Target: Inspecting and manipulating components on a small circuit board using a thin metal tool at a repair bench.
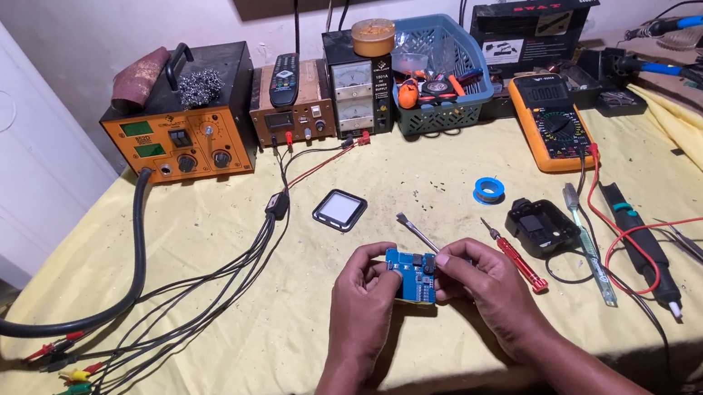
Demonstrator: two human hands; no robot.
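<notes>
Hands: left hand (364, 301) and right hand (485, 284) meet mid-table, about level, both equally close.
Board: small blue circuit board (410, 274) pinched between them, long axis roughly left-right.
Fingers: curled shut on both board ends.
Nearby: tweezers (417, 232) just behind, red screwdriver (514, 254) to the right.

Board (408, 274) pinched in both hands: blue, glossy. Tool (417, 232) rising from the right-hand grip: bare bright metal. Just right of the grip, screwdriver (517, 263): red shiny plastic handle, metal shaft. Under the hands, cloth (236, 351): yellow, matt, lightly wrinkled.
</notes>
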